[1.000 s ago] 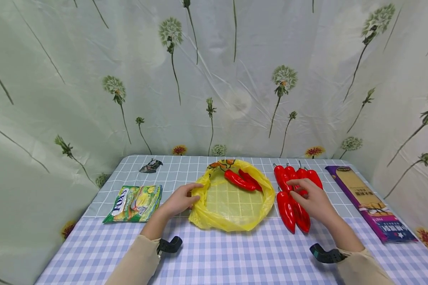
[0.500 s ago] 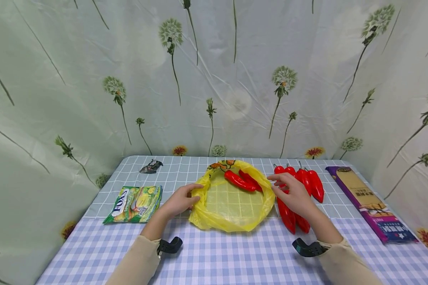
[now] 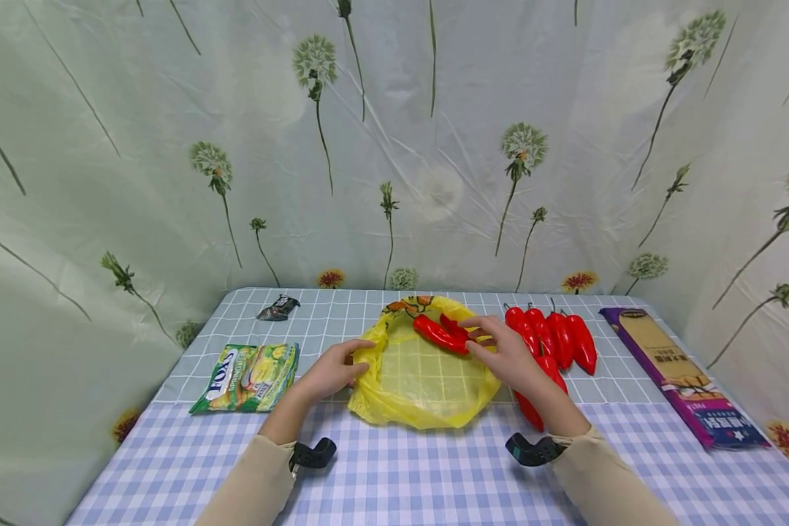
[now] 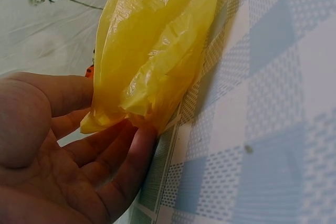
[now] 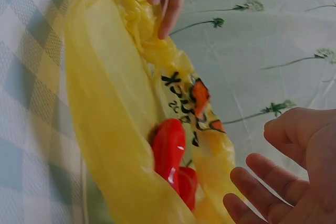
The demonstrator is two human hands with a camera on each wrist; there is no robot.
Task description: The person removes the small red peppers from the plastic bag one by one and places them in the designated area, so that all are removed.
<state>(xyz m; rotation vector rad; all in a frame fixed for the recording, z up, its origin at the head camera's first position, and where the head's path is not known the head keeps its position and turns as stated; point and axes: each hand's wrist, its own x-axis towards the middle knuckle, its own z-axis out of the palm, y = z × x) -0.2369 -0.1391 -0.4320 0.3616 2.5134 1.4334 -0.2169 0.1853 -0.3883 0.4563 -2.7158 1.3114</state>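
Observation:
A yellow plastic bag (image 3: 404, 413) lies with its mouth spread wide in the middle of the table. Its left rim is held between the thumb and fingers of my left hand (image 3: 334, 371), which the left wrist view shows close up. Inside the bag, toward the back, are two red peppers (image 3: 437, 334). My right hand (image 3: 509, 358) is over the bag's right side, fingers apart and nothing in its grasp. The fingertips overlap the rear pepper in the head view. In the right wrist view, the peppers in the bag (image 5: 169, 153) lie beyond the loosely bent fingers.
Several more red peppers (image 3: 584, 343) lie in a group right of the bag, partly behind my right forearm. A purple pasta packet (image 3: 684, 376) is at the far right. On the left are a green Fox's candy bag (image 3: 246, 378) and a small black wrapper (image 3: 279, 307).
My right hand has moved left, from above the pepper group across the bag's right rim to over the bag. The left hand has stayed on the rim.

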